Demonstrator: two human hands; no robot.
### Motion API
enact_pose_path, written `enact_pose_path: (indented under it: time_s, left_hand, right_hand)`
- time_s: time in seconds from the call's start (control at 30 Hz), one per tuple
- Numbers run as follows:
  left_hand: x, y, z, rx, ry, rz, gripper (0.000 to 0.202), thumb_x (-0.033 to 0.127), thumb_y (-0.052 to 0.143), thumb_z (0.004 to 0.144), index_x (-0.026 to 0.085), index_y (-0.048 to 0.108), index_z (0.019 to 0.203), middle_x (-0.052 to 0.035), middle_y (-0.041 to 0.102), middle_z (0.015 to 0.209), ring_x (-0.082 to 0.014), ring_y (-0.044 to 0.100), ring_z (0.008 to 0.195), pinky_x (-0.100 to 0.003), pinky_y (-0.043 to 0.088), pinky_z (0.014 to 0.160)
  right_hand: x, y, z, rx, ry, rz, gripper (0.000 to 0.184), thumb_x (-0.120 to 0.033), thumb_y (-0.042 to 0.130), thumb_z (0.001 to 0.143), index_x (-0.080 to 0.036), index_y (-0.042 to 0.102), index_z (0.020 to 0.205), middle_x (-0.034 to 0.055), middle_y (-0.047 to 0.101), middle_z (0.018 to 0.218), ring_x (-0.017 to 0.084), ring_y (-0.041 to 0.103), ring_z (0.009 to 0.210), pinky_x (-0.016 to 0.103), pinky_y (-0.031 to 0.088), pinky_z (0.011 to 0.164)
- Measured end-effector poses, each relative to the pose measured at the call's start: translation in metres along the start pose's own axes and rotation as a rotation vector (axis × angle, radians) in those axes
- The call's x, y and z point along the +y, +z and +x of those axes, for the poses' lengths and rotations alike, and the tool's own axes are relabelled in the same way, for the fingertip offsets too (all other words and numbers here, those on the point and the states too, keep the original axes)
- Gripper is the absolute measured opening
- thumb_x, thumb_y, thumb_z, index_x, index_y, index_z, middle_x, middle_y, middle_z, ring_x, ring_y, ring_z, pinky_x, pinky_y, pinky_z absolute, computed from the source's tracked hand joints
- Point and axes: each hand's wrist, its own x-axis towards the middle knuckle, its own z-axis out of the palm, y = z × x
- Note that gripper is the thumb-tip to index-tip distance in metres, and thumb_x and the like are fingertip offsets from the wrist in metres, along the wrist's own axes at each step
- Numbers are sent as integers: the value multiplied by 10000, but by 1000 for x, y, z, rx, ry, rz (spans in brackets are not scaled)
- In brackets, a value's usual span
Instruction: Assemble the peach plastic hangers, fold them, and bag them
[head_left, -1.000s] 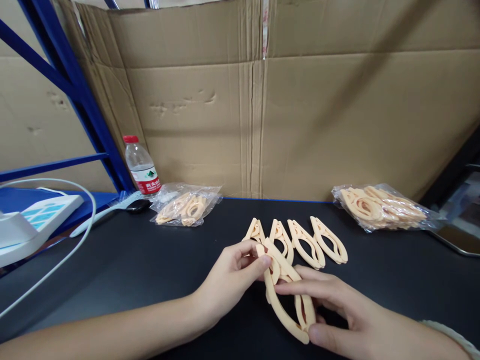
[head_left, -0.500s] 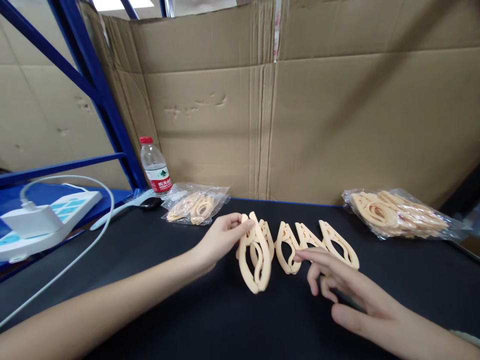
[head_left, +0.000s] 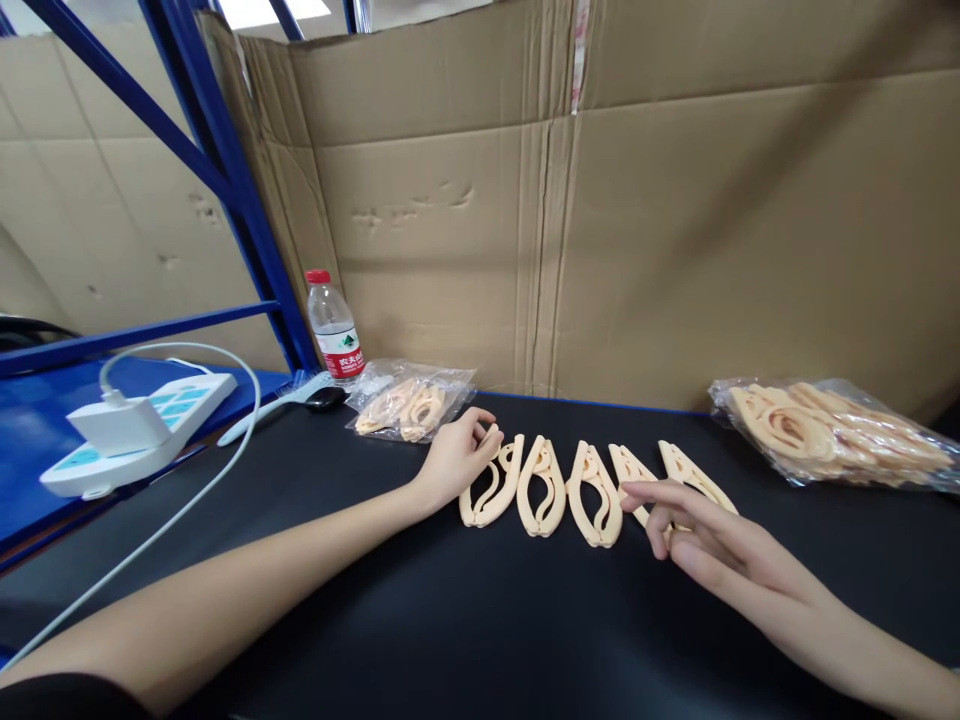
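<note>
Several beige folding hangers, folded up, lie in a row on the black tabletop (head_left: 480,610). My left hand (head_left: 454,460) is closed around the top end of the leftmost folding hanger (head_left: 512,482), which rests at the row's left end. Beside it lie a second hanger (head_left: 558,490) and a third hanger (head_left: 613,518). Over the right part of the row hovers my right hand (head_left: 720,535), its fingers loosely bent and apart, holding nothing. It partly covers a hanger (head_left: 624,462) and the rightmost hanger (head_left: 679,464).
At the back stand a water bottle (head_left: 335,330) and a clear bag of beige hangers (head_left: 409,405). A larger bag of hangers (head_left: 840,435) lies at the right. On the left are a white power strip (head_left: 180,410) with a cable, a light-blue handled item (head_left: 270,408) and a cardboard wall (head_left: 450,250) behind.
My left hand has lowered the hanger onto the tabletop at the row's left end. My right hand has stayed over the right-hand hangers. The view has shifted slightly left.
</note>
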Motion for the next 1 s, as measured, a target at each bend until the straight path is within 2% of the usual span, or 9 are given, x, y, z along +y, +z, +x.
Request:
enact_pose_path:
  time_s: [0.1,0.23,0.3,0.4,0.5,0.57,0.67,0.8,1.0]
  left_hand:
    - [1,2,-3,0,40,56,216,319,580,833,170,603,988,-14,634,771,-137,492,540,-278,389,589]
    - [6,-1,-6,-20,97,129,222,317,548,862,165,607,1013,-60,646,911,-149,520,582,-313,430,659]
    - [11,-4,-8,-70,143,160,236,335,541,871,172,623,1019,-78,652,940,-193,580,710,-339,450,736]
    - [24,-8,-19,-193,227,211,333,392,623,820,191,641,1085,-117,647,1122,-289,572,1060,-428,403,961]
    - [42,-7,-42,-317,228,454,600,528,533,865,216,469,1374,-173,442,1443,-398,334,1353,-651,174,1083]
    - [53,-5,-59,-441,229,567,706,611,481,865,301,305,1475,-150,267,1555,-440,201,1409,-725,140,1052]
    - [63,-1,-76,-535,281,636,735,668,457,848,386,228,1488,-125,166,1589,-463,111,1423,-759,170,1017]
    - [63,8,-83,-471,292,711,770,653,547,796,389,285,1470,-130,180,1585,-464,117,1422,-752,152,1027]
    - [54,17,-83,-414,316,719,769,647,558,789,371,314,1464,-115,208,1581,-460,128,1421,-750,109,1040]
  right_hand:
    - [1,-2,1,22,-4,-8,404,-451,468,952,-307,506,1328,68,617,1059,205,583,926,389,488,902]
    - [0,-7,3,83,-55,-57,383,-444,462,956,-284,546,1293,68,645,1020,193,607,845,359,525,829]
    - [1,-12,4,114,-114,-135,360,-427,462,956,-271,574,1261,72,656,1018,200,619,831,364,533,818]
    - [6,-22,8,109,-262,-360,312,-372,472,954,-279,608,1218,80,644,1134,251,605,1030,438,467,972]
    - [12,-30,10,59,-332,-636,410,-362,483,948,-297,516,1351,94,547,1341,312,455,1281,545,338,1085]
    - [16,-30,9,6,-295,-789,538,-417,489,941,-315,372,1456,99,398,1487,356,323,1376,610,312,1078]
    - [19,-23,6,-108,-221,-896,661,-543,502,908,-359,255,1493,71,183,1584,416,157,1421,685,269,1056]
    - [20,-11,3,-195,-165,-887,664,-599,489,895,-401,248,1481,60,141,1587,442,106,1412,739,199,1042]
    - [22,-9,4,-220,-125,-877,640,-597,460,911,-408,237,1480,77,117,1584,444,71,1410,765,149,1029]
